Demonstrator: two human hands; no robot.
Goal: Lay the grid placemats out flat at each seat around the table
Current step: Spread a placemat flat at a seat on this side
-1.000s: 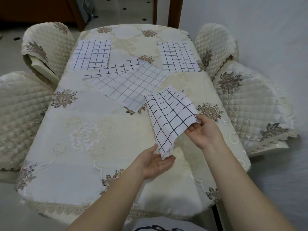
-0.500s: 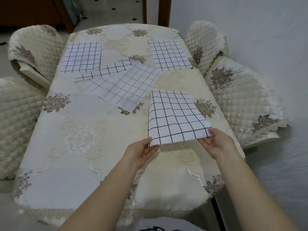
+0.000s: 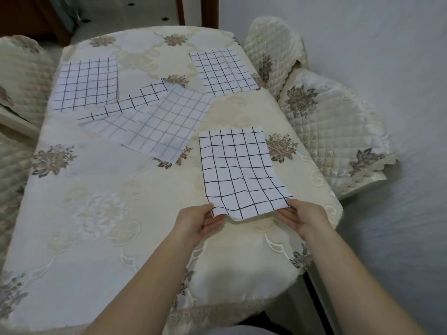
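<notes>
A white placemat with a black grid lies spread on the right side of the table, its near edge still lifted. My left hand pinches its near left corner and my right hand holds its near right corner. Two more grid placemats lie flat at the far seats, one on the left and one on the right. A loose pile of overlapping grid placemats sits in the middle of the table.
The table wears a cream floral cloth. Quilted cream chairs stand on the right, far right and left. A pale wall runs close along the right side. Tiled floor and dark wood show beyond the far end.
The placemat hung crumpled from my hands a second ago. It has since been opened out and lowered onto the right side of the table, with both hands at its near corners.
</notes>
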